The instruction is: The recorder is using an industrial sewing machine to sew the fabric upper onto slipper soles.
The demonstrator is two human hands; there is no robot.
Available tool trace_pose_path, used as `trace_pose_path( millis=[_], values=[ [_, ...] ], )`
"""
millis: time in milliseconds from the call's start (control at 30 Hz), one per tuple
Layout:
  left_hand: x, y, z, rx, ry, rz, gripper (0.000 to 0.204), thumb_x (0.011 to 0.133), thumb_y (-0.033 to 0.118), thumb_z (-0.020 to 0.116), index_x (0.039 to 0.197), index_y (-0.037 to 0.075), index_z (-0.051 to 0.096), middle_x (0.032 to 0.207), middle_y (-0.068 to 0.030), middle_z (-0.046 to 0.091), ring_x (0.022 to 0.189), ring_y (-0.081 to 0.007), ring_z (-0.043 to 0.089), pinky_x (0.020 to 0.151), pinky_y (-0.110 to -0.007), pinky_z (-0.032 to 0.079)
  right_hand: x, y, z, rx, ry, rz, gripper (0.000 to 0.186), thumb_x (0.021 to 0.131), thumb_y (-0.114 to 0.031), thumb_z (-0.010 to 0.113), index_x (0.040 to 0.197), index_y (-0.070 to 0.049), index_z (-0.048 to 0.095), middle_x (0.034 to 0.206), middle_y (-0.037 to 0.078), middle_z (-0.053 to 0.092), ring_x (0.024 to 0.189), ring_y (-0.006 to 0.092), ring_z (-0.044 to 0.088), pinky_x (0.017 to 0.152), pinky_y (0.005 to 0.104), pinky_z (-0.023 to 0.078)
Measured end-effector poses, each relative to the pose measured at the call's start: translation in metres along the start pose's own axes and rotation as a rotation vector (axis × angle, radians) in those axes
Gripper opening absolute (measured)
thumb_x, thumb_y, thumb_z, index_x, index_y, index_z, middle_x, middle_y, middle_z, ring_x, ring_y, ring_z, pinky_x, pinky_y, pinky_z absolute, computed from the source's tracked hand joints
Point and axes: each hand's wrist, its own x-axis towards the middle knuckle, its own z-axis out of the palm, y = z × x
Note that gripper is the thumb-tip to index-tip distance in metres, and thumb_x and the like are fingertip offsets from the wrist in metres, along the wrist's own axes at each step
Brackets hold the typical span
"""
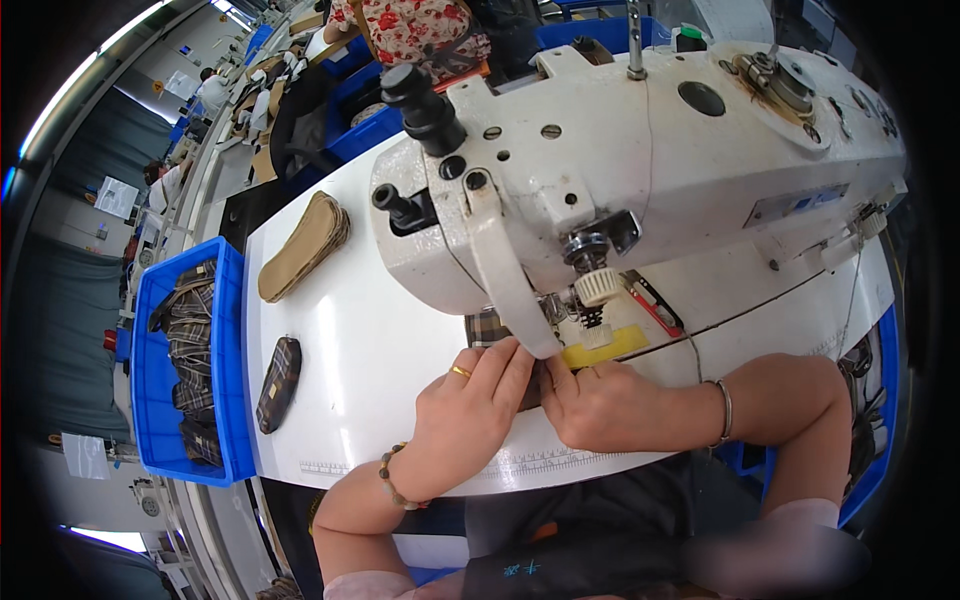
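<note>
A white sewing machine spans the table in front of me. A brown plaid fabric piece lies under its head, partly covered by my fingers. My left hand, with a gold ring, has its fingers closed together on the fabric's left side, just short of the needle area. My right hand pinches the near edge of the same piece, its fingers bent close to the left fingertips. The machine's white lever hides the needle and part of the work. A yellow guide piece sits beyond my right fingers.
At the left, a blue bin holds several plaid fabric pieces. A finished-looking plaid piece and a stack of tan sole-shaped pieces lie on the white table. Red-handled snippers rest beside the machine. Another person sits beyond.
</note>
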Motion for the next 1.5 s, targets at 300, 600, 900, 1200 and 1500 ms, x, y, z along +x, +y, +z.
trace_pose_path(
  millis=[300,600,900,1200,1500],
  values=[
    [0.009,-0.002,0.010,0.071,0.033,0.213,0.039,0.068,0.014,0.070,0.107,0.008,0.072,0.114,-0.0009,0.071,0.088,-0.0155,0.062,0.069,-0.027,0.053,-0.005,-0.008,-0.013,-0.020,-0.071,-0.054,0.023,0.069,-0.016,0.063,0.081,0.002,0.071,0.087,0.027,0.073,0.047,0.0111,0.054,0.042,0.0238,0.039],
    [0.009,-0.008,0.013,-0.009,0.040,0.271,0.040,0.066,0.013,0.071,0.106,0.008,0.073,0.116,0.0001,0.071,0.089,-0.0153,0.062,0.070,-0.027,0.054,-0.006,-0.013,-0.009,-0.013,0.012,-0.051,0.021,0.068,-0.017,0.063,0.077,0.001,0.070,0.085,0.026,0.073,0.045,0.0100,0.052,0.040,0.0236,0.033],
    [0.014,-0.007,0.010,-0.079,0.010,0.234,0.043,0.064,0.011,0.072,0.107,0.008,0.072,0.114,0.0001,0.072,0.087,-0.0165,0.063,0.069,-0.027,0.054,-0.004,-0.010,-0.012,0.003,-0.010,-0.063,0.021,0.069,-0.017,0.064,0.077,0.000,0.071,0.085,0.027,0.073,0.045,0.0103,0.051,0.040,0.0237,0.034],
    [0.030,-0.026,0.028,-0.148,0.098,0.179,0.039,0.066,0.009,0.076,0.104,0.009,0.071,0.113,-0.0025,0.072,0.083,-0.0206,0.065,0.070,-0.033,0.051,-0.001,0.001,0.009,-0.024,0.042,-0.023,0.030,0.069,-0.012,0.064,0.085,0.012,0.071,0.087,0.034,0.070,0.047,0.0140,0.060,0.039,0.0267,0.045],
    [0.030,-0.035,0.034,-0.014,0.154,0.120,0.037,0.071,0.018,0.073,0.108,0.011,0.072,0.111,0.0013,0.070,0.096,-0.0173,0.064,0.087,-0.032,0.048,0.004,0.012,0.009,0.044,-0.012,0.060,0.027,0.079,-0.011,0.060,0.095,0.007,0.071,0.094,0.030,0.072,0.056,0.0164,0.065,0.042,0.0295,0.048]
  ],
)
